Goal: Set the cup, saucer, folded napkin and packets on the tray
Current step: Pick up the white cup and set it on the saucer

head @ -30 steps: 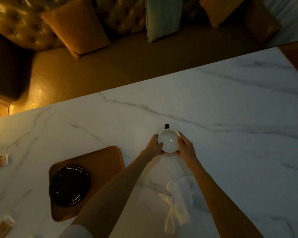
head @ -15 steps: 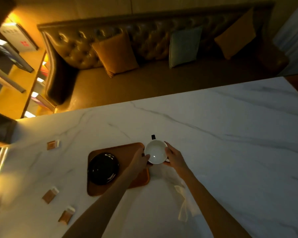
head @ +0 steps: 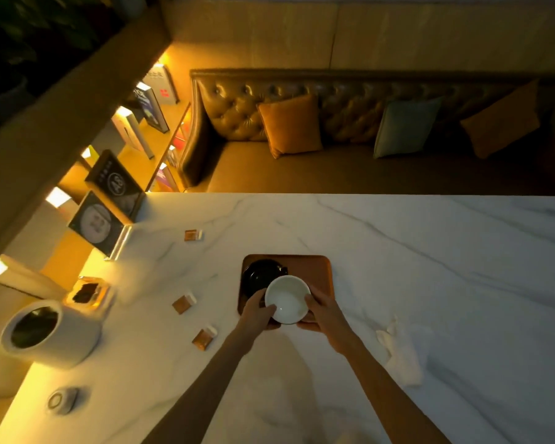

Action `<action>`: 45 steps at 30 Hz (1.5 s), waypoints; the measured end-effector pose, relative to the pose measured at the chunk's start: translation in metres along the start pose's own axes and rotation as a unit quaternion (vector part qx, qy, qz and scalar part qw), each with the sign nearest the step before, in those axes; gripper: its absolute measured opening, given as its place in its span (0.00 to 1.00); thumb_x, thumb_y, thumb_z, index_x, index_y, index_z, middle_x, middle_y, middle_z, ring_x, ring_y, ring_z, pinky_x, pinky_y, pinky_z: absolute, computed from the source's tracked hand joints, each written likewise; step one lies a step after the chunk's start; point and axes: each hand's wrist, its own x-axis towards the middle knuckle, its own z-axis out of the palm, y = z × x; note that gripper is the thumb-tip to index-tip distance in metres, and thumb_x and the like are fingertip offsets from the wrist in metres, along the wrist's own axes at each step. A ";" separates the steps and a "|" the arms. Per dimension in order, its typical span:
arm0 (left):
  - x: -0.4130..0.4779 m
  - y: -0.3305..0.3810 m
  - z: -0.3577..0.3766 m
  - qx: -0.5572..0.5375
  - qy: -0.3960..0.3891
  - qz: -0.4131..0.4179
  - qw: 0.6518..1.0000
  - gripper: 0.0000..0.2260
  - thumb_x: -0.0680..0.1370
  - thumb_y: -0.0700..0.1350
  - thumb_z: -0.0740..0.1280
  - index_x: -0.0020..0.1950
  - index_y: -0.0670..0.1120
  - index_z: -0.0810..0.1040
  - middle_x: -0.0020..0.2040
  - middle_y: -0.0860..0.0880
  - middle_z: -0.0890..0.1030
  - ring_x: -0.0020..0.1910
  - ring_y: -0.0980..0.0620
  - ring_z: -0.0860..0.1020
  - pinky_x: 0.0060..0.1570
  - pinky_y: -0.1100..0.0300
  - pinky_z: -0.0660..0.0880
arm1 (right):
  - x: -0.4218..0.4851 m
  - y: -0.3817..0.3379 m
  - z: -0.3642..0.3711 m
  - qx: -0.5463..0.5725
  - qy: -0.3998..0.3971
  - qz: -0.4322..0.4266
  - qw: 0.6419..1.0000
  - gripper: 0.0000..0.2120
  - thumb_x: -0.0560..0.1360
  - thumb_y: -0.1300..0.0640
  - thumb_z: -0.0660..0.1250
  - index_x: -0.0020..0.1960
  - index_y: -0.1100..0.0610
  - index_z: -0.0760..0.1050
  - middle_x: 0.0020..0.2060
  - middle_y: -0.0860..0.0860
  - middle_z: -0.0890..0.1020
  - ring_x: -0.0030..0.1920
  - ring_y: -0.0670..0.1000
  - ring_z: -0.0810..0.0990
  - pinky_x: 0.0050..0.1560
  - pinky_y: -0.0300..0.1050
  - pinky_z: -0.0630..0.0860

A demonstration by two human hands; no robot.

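A white cup point(head: 287, 299) is held between my left hand point(head: 257, 310) and my right hand point(head: 321, 310), over the near part of the brown wooden tray point(head: 318, 267). The black saucer point(head: 259, 274) lies on the tray's left side, partly hidden by the cup. A crumpled white napkin point(head: 398, 350) lies on the marble table to the right of my right arm. Three brown packets sit on the table left of the tray: one far point(head: 193, 235), one middle point(head: 183, 303), one near point(head: 204, 338).
A white cylindrical container point(head: 50, 334) and a small box point(head: 88, 293) stand at the table's left edge, with a small round object point(head: 61, 400) nearer. Lit shelves with books are at left. A tufted sofa with cushions point(head: 290, 125) runs behind the table.
Both hands have carried the cup leftward from the bare table to above the tray, close to the saucer. The view has shifted, showing more of the left side.
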 end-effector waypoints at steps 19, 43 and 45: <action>-0.051 -0.047 -0.106 -0.040 0.021 0.005 0.999 0.15 0.80 0.46 0.65 0.66 0.49 0.69 0.59 0.44 0.77 0.56 0.44 0.80 0.46 0.57 0.82 | -0.026 0.048 0.107 0.025 0.010 0.020 0.999 0.19 0.78 0.58 0.64 0.69 0.51 0.70 0.62 0.53 0.75 0.61 0.59 0.77 0.47 0.53 0.83; 0.154 -0.031 -0.053 0.022 0.012 -0.064 0.998 0.16 0.80 0.39 0.61 0.68 0.45 0.71 0.62 0.42 0.75 0.58 0.44 0.76 0.48 0.49 0.83 | 0.175 0.057 0.047 -0.047 0.062 0.101 0.992 0.14 0.78 0.62 0.62 0.59 0.45 0.72 0.50 0.47 0.75 0.56 0.56 0.74 0.35 0.45 0.82; 0.169 -0.033 -0.049 0.023 0.013 -0.081 0.996 0.19 0.81 0.39 0.61 0.72 0.43 0.68 0.65 0.41 0.73 0.62 0.42 0.74 0.50 0.47 0.82 | 0.190 0.058 0.043 -0.055 0.064 0.104 0.991 0.14 0.78 0.62 0.62 0.60 0.47 0.72 0.51 0.49 0.76 0.57 0.56 0.73 0.38 0.47 0.82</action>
